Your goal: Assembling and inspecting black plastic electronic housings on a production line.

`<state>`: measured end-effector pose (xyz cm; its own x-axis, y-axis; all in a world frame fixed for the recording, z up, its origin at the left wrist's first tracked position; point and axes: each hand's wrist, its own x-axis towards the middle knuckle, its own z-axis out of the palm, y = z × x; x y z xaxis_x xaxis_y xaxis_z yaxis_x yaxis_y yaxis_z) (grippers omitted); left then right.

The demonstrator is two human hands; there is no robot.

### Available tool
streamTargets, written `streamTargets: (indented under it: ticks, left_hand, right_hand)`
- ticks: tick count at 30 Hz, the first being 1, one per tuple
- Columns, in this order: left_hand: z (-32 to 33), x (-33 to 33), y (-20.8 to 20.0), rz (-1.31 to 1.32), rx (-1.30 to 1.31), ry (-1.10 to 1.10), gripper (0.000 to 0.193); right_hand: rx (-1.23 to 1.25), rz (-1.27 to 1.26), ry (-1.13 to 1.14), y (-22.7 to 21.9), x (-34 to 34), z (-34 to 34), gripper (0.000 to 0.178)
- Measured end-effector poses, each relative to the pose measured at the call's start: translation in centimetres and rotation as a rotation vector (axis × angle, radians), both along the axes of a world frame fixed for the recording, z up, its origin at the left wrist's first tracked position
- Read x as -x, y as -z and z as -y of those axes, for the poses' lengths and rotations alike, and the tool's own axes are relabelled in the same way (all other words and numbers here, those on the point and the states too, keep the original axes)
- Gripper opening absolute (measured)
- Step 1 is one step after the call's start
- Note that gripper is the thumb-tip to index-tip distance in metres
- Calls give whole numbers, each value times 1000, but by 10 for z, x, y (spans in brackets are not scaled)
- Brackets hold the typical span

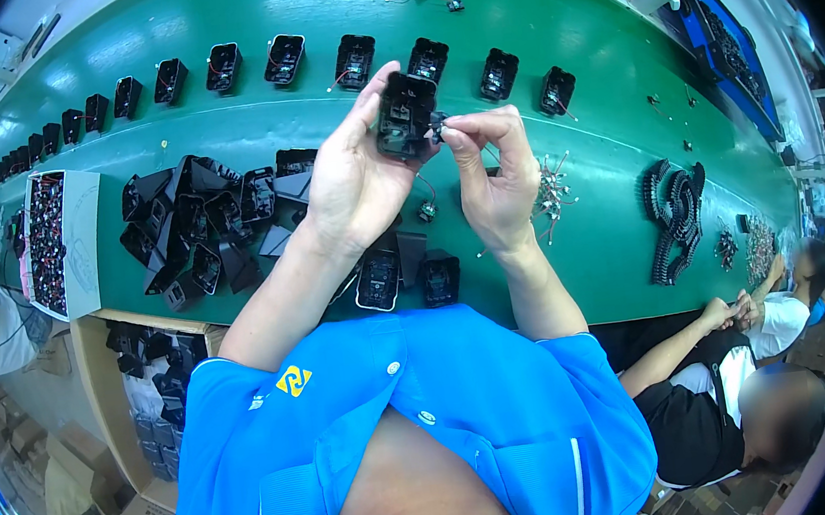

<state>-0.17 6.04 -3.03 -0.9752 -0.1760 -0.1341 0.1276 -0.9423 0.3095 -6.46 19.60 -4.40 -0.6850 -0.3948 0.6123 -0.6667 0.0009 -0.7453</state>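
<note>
A worker's left hand (356,181) grips a black housing (400,118) above a green workbench (615,271) while the right hand (497,183) pinches what appears to be a small dark part (438,126) at its edge

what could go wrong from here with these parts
The small black part pinched in the right hand could slip beside the black housing in the left hand. The left forearm passes close to the heaped black housings and might knock some. The clustered wired parts could tangle.
</note>
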Motion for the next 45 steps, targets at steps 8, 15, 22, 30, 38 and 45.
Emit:
streamTargets:
  ticks: [8,15,22,30,38,45]
  left_hand:
    - [-1,-8,4,-61,123,5,45]
    - [3,-11,-3,-34,209,61,47]
    - [-9,-12,-3,26,441,-34,51]
    - [-15,-7,3,-40,843,-232,57]
    - [-5,-11,-1,-27,1001,-233,57]
    - [-4,-11,-11,-5,1148,-190,58]
  right_hand:
    - [-198,-262,139,-3,-3,12,14]
    - [-288,-218,176,0,-5,10,10]
    - [-310,-214,112,-1,-3,7,12]
    - [-257,-298,124,1,1,3,17]
    - [-284,-408,211,1,-2,12,18]
    - [-187,-269,185,11,6,9,18]
